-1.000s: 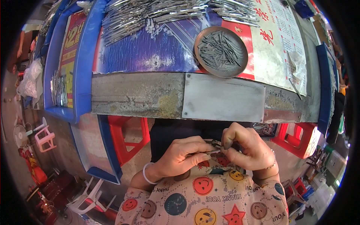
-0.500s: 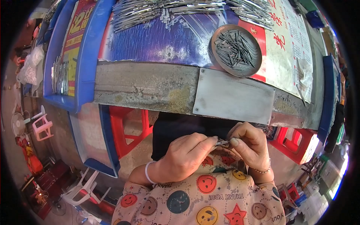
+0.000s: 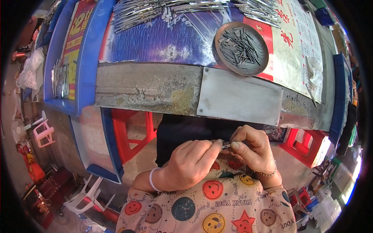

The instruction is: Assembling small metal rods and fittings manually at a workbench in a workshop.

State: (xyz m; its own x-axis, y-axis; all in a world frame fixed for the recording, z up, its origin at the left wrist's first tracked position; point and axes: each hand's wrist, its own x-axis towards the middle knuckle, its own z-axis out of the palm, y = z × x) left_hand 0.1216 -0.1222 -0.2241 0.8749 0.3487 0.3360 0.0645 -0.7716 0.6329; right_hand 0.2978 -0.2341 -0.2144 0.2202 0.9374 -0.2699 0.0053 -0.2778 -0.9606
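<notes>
In front of my lap, my left hand (image 3: 191, 162) and my right hand (image 3: 254, 152) meet fingertip to fingertip. Between them shows a thin, shiny metal piece (image 3: 226, 146), pinched by the left thumb and fingers at one end and by the right thumb and finger at the other. Most of it is covered by my fingers, so its full shape is hidden. Beyond my hands, a round brown dish (image 3: 265, 58) stands on the bench, with many short, dark metal pins (image 3: 241, 46) lying in it.
Long shiny metal pieces (image 3: 140, 13) lie heaped along the bench's far side. A bare metal plate (image 3: 240, 99) is screwed to the bench's front edge. Left stands a blue tray (image 3: 87, 66) holding more thin metal pieces (image 3: 60, 79). Red stools (image 3: 132, 134) stand below the bench.
Both hands have shifted slightly left, still pinching the metal piece together. The whole view has moved a little, with the dish and bench appearing slightly higher and further left.
</notes>
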